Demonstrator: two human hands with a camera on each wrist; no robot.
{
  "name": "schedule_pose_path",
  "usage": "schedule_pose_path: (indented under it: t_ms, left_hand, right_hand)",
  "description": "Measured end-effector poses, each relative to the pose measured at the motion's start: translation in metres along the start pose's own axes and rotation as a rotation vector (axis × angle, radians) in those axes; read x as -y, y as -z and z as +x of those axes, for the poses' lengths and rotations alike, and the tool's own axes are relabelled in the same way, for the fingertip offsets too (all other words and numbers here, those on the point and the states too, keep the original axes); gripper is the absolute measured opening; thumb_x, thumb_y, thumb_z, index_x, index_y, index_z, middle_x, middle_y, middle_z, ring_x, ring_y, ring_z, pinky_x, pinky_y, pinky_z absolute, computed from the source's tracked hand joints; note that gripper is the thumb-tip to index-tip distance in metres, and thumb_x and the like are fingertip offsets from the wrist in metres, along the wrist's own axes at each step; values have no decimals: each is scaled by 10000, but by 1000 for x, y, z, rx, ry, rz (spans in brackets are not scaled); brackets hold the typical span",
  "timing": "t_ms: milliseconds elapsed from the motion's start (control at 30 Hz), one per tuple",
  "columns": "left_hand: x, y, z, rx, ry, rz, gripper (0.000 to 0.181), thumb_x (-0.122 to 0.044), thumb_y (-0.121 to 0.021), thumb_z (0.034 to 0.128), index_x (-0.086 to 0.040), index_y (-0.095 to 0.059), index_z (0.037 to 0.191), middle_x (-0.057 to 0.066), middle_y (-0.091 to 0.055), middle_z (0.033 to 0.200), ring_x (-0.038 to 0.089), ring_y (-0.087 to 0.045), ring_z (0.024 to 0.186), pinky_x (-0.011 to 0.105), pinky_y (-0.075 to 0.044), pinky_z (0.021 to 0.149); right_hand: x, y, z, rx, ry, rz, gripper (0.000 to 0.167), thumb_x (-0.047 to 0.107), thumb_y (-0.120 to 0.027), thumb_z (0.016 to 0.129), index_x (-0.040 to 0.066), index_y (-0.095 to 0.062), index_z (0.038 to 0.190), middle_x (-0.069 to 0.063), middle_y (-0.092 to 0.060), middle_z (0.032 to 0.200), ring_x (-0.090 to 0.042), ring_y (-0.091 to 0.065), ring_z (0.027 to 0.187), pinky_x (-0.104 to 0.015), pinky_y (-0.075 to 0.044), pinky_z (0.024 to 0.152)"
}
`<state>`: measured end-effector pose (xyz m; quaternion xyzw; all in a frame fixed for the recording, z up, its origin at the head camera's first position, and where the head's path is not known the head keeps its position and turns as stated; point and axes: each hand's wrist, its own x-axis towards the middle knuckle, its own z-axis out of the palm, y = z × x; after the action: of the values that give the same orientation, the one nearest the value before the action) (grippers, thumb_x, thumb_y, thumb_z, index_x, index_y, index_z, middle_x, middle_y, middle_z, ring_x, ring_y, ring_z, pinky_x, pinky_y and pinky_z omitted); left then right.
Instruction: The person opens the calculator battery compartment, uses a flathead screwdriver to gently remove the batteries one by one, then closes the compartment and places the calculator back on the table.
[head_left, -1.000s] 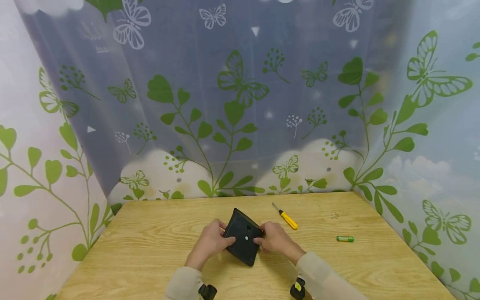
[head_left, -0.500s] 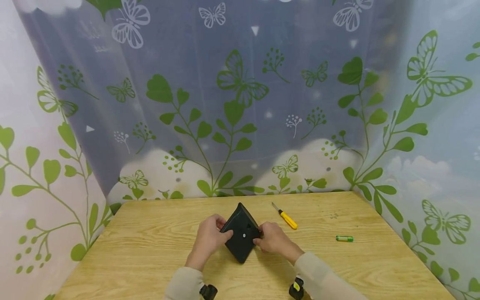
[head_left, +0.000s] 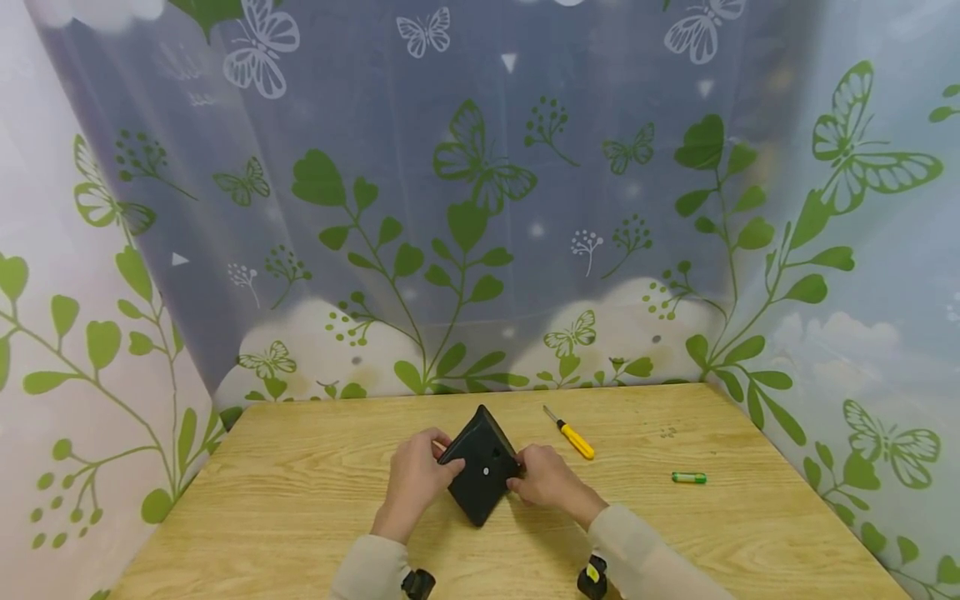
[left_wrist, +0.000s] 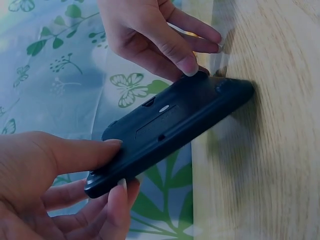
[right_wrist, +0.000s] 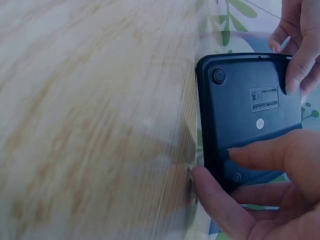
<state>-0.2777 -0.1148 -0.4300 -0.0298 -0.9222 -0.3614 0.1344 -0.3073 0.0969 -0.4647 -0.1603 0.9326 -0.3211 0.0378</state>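
A black electronic calculator (head_left: 474,493) is held tilted above the front middle of the table, its underside facing me. My left hand (head_left: 412,477) grips its left edge, thumb on the back and fingers behind. On the opposite edge, my right hand (head_left: 553,477) pinches it between thumb and fingers. The right wrist view shows the calculator's back (right_wrist: 240,122) with a printed label, a small white sticker and round feet. Its keys face away and are hidden. Whether its lowest corner touches the table, I cannot tell.
A screwdriver (head_left: 576,440) with a yellow handle lies behind and right of my right hand. Farther right lies a green battery (head_left: 688,477). The wooden table (head_left: 300,467) meets a patterned curtain (head_left: 390,250) at its back edge.
Both hands have turned the calculator so it stands steeper, with a corner pointing up. It has shifted slightly left. Screwdriver and battery have stayed in place.
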Motion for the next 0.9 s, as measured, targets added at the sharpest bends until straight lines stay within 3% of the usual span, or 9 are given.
schedule_pose_path:
  t_ms: [133,300,400,533,700,800,900]
  left_hand:
    - [-2,0,0,-32,-30,22,269,-170,-886,802,-82,-750,1016,82,-706,870,209,-624,742,334,-491,606]
    - [-5,0,1,-69,-44,43,251,-167,-892,791,-105,-769,1000,71,-722,869,202,-637,731,322,-487,583]
    - [-6,-1,1,-86,-49,46,247,-160,-898,783,-118,-781,996,61,-729,857,202,-650,731,316,-493,578]
    - [-8,-2,0,-104,-58,53,238,-153,-900,782,-131,-790,992,63,-743,866,213,-671,735,324,-513,573]
    - [-11,-3,-1,-126,-85,62,220,-142,-905,773,-144,-797,965,66,-749,874,212,-674,724,315,-505,553]
    - [-14,-3,-3,-138,-106,72,216,-133,-910,766,-149,-805,954,54,-758,877,195,-680,707,306,-504,540]
    - [-18,-5,-7,-153,-134,98,216,-130,-917,759,-150,-817,949,42,-762,881,193,-690,701,315,-522,538]
  right_hand:
    - [1,1,0,2,14,-4,205,116,-753,916,-55,-723,1025,22,-619,567,-65,-494,474,-191,-371,483]
    - [1,2,1,20,8,-4,287,114,-734,930,-92,-714,1128,-27,-690,641,-88,-563,547,-206,-431,552]
    - [0,5,2,2,15,-7,308,129,-725,944,-101,-711,1148,-103,-746,794,-161,-654,681,-278,-524,636]
    - [-2,10,6,-80,42,15,395,197,-656,1011,-114,-660,1254,-197,-760,1044,-267,-732,898,-437,-616,802]
    - [6,23,9,-142,46,92,538,295,-538,1083,-75,-490,1470,-185,-760,1073,-212,-739,732,-468,-613,896]
    - [10,28,10,-136,41,154,539,308,-509,1094,-64,-476,1483,-182,-763,1032,-259,-746,694,-437,-627,857]
    - [12,30,11,-117,14,242,543,317,-505,1096,-71,-480,1475,-206,-758,1026,-338,-753,696,-388,-645,731]
